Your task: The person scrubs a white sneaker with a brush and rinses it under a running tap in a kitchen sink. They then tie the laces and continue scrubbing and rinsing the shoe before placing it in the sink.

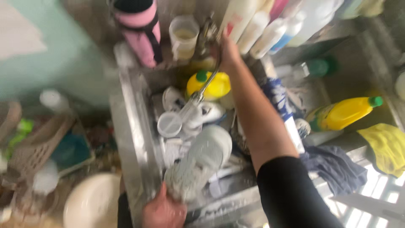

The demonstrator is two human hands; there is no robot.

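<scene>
A steel sink [135,126] fills the middle of the blurred view, crowded with white things; a bare right arm in a black sleeve [291,194] crosses it from the lower right up to the tap [207,63]; the right hand [230,52] lies at the tap's base, and blur hides whether its fingers close on it or only touch it. A pale shoe [202,162] lies tilted, sole up, over the sink's near part, toe toward the tap; the left hand [162,209] grips its heel end at the near rim, fingers wrapped round it. To the left stands a brown basket [33,147], with a white bowl [90,202] near it at the bottom edge. To the right lie a dark blue cloth [333,164] and a yellow cloth [386,145] on the counter, with a yellow bottle [344,112] on its side above them; a second yellow bottle [211,84] sits at the sink's back, just behind the spout. A pink bottle [141,29] and a clear cup [183,36] stand behind the sink, white bottles [257,25] beside them. A round white lid [169,124] rests under the spout, near another white shoe [209,110].
</scene>
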